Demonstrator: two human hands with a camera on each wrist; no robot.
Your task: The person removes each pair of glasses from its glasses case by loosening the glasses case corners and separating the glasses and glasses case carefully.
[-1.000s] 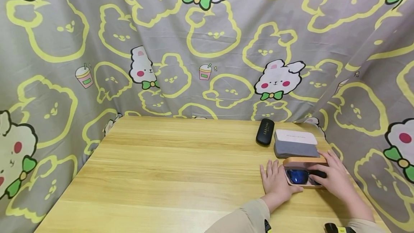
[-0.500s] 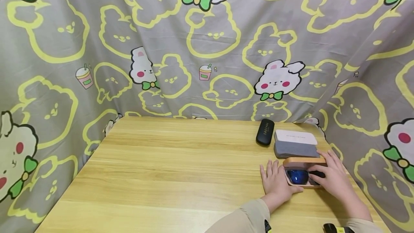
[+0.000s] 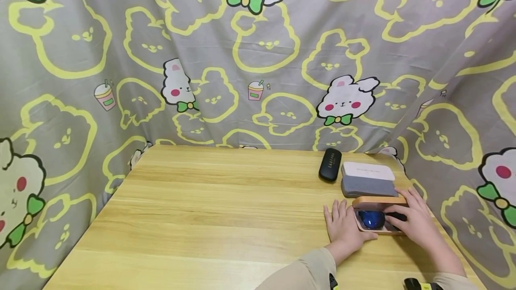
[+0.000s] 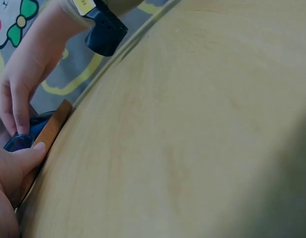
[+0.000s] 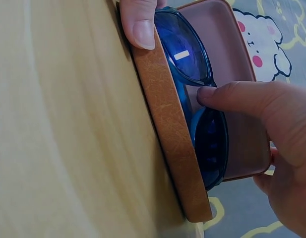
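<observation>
A pair of sunglasses [image 3: 371,219] with blue mirrored lenses lies in an open tan glasses case [image 5: 167,124]. My left hand [image 3: 346,229] braces the case's left end, fingers spread out straight and thumb along the front wall. Over the right half of the case, my right hand [image 3: 421,223] pinches the sunglasses near the bridge. In the right wrist view, a fingertip [image 5: 207,94] presses at the bridge between the lenses, and other fingers of that hand reach behind the raised lid [image 5: 232,59]. The right lens is mostly covered by the hand in the head view.
Just behind the tan case sits a grey and white glasses case [image 3: 368,179]. A black glasses case [image 3: 330,165] stands to its left, near the table's back edge. The wooden table [image 3: 201,218] meets a patterned curtain [image 3: 282,57] at the back and sides.
The sunglasses tilt slightly within the case, so the left lens looks rounder now. Both hands stay in almost the same place.
</observation>
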